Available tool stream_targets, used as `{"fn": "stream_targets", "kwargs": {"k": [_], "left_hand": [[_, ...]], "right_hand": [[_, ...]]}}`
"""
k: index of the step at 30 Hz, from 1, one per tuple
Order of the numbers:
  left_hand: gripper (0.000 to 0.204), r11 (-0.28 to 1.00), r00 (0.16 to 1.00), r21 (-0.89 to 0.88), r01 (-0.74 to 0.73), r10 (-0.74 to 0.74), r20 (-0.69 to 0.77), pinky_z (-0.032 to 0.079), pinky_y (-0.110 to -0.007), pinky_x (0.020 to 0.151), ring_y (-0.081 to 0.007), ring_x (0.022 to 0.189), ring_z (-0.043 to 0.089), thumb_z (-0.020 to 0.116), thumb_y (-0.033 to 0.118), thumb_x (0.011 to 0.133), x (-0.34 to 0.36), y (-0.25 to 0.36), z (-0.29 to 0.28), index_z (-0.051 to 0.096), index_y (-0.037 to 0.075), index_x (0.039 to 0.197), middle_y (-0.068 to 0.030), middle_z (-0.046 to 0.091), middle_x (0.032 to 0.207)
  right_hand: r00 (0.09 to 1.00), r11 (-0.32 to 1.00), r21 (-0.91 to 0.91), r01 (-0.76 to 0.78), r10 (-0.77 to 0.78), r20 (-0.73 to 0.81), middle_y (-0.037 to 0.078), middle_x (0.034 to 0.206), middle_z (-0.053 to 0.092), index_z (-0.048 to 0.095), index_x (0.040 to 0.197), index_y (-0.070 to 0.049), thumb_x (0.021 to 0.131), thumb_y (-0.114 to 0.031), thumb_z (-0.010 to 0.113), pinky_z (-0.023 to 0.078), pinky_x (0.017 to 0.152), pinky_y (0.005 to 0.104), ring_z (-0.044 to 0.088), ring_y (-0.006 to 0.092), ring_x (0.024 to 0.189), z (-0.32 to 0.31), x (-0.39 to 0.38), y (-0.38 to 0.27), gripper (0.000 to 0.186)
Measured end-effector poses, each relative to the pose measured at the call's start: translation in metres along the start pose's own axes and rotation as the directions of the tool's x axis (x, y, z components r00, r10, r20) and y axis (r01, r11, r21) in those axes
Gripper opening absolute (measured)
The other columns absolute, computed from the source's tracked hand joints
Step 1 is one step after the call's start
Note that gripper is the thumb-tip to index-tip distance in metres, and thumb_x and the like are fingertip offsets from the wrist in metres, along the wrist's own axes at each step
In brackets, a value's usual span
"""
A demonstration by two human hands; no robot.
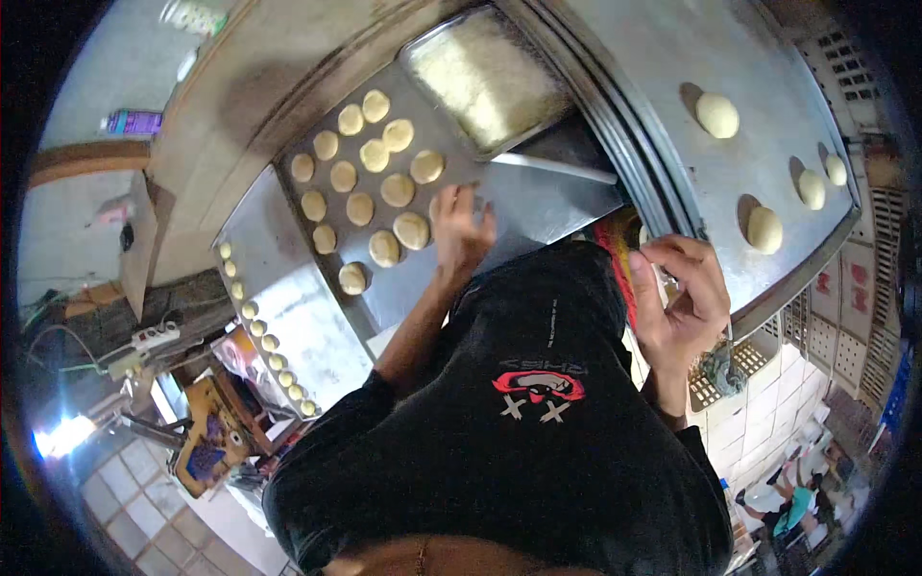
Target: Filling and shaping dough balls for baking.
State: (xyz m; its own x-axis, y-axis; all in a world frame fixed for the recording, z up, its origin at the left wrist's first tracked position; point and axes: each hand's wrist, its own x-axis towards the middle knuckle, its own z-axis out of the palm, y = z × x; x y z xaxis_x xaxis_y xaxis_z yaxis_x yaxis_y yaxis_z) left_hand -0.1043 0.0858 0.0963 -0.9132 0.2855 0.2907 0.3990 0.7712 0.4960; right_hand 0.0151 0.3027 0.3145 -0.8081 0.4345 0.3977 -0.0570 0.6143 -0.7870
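The left hand (461,228) lies flat on the baking tray (547,206), fingers spread and pressing down on a dough disc (439,206) that it mostly covers (only the disc's left edge shows), so the grip is open, palm down, not closed round anything. That disc sits at the right end of the rows of flattened dough discs (360,178), approx. a dozen and a half of them, laid on the left half of the tray. Just beside the hand, to its lower left, are two more discs.

The right hand (682,302) is raised near the person's chest, well apart from the tray, fingers curled in toward the thumb; whether it pinches anything I cannot tell, as the inside of the hand is hidden.

At the tray's far end stands a shallow metal pan (490,77) filled w/ pale shreds. To the right, a second metal sheet (672,58) carries four round dough balls (717,115). A row of small dough balls (259,326) lines a tray at the lower left.
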Motion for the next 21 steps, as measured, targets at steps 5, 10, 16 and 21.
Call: {"fn": "stream_targets", "kwargs": {"k": [5, 10, 16, 21], "left_hand": [[0.041, 0.885, 0.962, 0.432, 0.175, -0.247, 0.117, 0.036, -0.051, 0.092, -0.0349, 0.111, 0.045, 0.070, 0.022, 0.075, -0.057, -0.071, 0.001, 0.060, 0.007, 0.112, -0.0132, 0.053, 0.112], [0.025, 0.910, 0.983, 0.372, 0.184, -0.180, -0.046, 0.034, -0.048, 0.091, -0.0317, 0.107, 0.046, 0.065, 0.021, 0.077, -0.048, -0.098, 0.031, 0.067, 0.005, 0.096, -0.0098, 0.054, 0.105], [0.025, -0.429, 0.921, -0.889, 0.159, -0.261, 0.290, 0.047, -0.038, 0.089, -0.0204, 0.102, 0.058, 0.049, 0.008, 0.097, -0.028, -0.140, 0.037, 0.054, 0.007, 0.122, -0.0070, 0.059, 0.118], [0.033, -0.317, 0.952, -0.912, 0.261, -0.072, 0.298, 0.046, -0.051, 0.101, -0.0304, 0.119, 0.055, 0.049, 0.008, 0.099, 0.001, -0.004, -0.102, 0.041, 0.006, 0.130, -0.0131, 0.054, 0.129]], "right_hand": [[0.999, 0.998, 0.069, 0.007, -0.010, 0.044, 0.013, 0.087, 0.067, 0.071, 0.088, -0.001, 0.073, 0.001, 0.078, 0.051, 0.069, 0.0279, 0.065, 0.0218, 0.078, 0.025, -0.003, -0.009, 0.016], [0.986, 0.983, 0.113, 0.144, -0.152, 0.065, 0.013, 0.087, 0.068, 0.073, 0.085, -0.003, 0.072, -0.002, 0.079, 0.052, 0.068, 0.0289, 0.066, 0.0220, 0.077, 0.051, -0.007, -0.035, 0.015], [0.989, 0.975, 0.189, -0.114, 0.094, 0.114, 0.009, 0.086, 0.069, 0.072, 0.086, -0.002, 0.077, -0.006, 0.076, 0.051, 0.070, 0.0267, 0.065, 0.0179, 0.077, 0.087, -0.026, -0.032, 0.010], [0.863, 0.744, 0.438, -0.506, 0.422, 0.279, 0.007, 0.098, 0.067, 0.065, 0.106, 0.003, 0.089, -0.005, 0.066, 0.048, 0.076, 0.0234, 0.062, 0.0113, 0.084, 0.112, -0.043, -0.010, 0.018]]}}
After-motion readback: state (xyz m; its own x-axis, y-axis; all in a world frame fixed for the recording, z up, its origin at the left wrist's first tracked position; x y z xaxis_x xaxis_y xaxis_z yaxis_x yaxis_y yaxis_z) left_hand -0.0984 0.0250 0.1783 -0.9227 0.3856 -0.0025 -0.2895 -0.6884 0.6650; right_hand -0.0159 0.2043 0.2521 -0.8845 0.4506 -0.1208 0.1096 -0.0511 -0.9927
